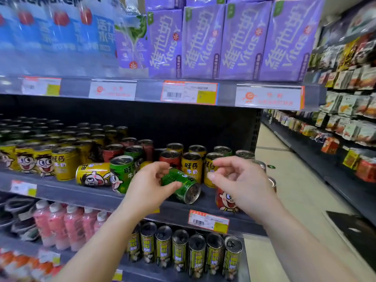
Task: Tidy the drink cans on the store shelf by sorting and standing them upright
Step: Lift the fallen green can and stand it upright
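Observation:
A green can (182,185) lies on its side near the front of the middle shelf (81,193). My left hand (151,185) curls around its near end, thumb under and fingers over it. A yellow can (92,174) also lies on its side further left, next to an upright green can (120,171). Behind stand upright yellow, red and green cans (191,165). My right hand (238,180) hovers with fingers apart in front of an upright yellow can (209,169), holding nothing. A red can (224,200) stands half hidden below that hand.
Rows of upright yellow cans (40,159) fill the shelf's left part. Purple drink cartons (234,41) sit on the shelf above. Below are pink bottles (67,222) and tall cans (183,249). An aisle floor (295,190) and snack racks lie to the right.

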A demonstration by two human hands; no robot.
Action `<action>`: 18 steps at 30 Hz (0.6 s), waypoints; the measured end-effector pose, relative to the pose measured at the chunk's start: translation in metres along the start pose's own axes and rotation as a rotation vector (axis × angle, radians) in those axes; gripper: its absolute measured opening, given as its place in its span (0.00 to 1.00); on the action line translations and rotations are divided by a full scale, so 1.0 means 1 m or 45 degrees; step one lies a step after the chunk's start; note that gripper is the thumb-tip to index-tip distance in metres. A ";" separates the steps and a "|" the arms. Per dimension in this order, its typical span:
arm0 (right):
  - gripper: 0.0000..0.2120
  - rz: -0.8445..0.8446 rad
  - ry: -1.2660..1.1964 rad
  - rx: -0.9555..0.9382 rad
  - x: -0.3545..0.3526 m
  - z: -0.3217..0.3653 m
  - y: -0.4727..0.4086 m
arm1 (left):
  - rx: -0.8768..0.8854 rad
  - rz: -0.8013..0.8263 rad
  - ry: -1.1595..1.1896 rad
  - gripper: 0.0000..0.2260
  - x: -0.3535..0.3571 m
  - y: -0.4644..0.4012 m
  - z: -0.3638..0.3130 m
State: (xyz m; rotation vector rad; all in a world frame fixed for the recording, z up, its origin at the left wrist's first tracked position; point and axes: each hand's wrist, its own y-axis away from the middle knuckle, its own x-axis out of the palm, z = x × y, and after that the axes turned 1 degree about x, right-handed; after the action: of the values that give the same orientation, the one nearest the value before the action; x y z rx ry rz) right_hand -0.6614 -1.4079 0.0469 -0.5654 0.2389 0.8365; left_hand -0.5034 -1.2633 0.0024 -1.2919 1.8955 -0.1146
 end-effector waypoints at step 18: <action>0.37 -0.092 0.886 0.657 0.120 -0.017 -0.014 | 0.769 0.091 -0.834 0.18 -0.035 -0.044 0.085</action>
State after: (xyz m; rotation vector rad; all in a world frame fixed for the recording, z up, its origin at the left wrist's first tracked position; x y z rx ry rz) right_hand -0.5717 -1.3488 -0.0115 -0.3535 1.0324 0.4508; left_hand -0.4092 -1.2254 -0.0121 -0.7214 1.2052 -0.1828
